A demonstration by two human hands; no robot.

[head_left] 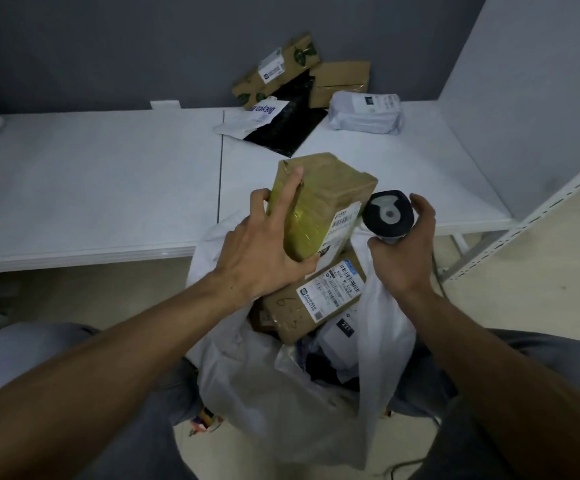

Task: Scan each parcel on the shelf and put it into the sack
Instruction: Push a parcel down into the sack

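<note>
Above the sack (378, 344), left hand (260, 258) grips a taped parcel (319, 202); right hand (402, 251) clasps the scanner (387, 216).

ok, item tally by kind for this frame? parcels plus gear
Cardboard boxes: 4 (leaf-print box, plain box, taped box in left hand, labelled box in sack)
Poly mailers: 4 (black mailer, white mailer, grey bag, grey mailer in sack)
Scanners: 1 (scanner in right hand)
Sacks: 1
Total: 10 visible; the sack may hide more.
</note>
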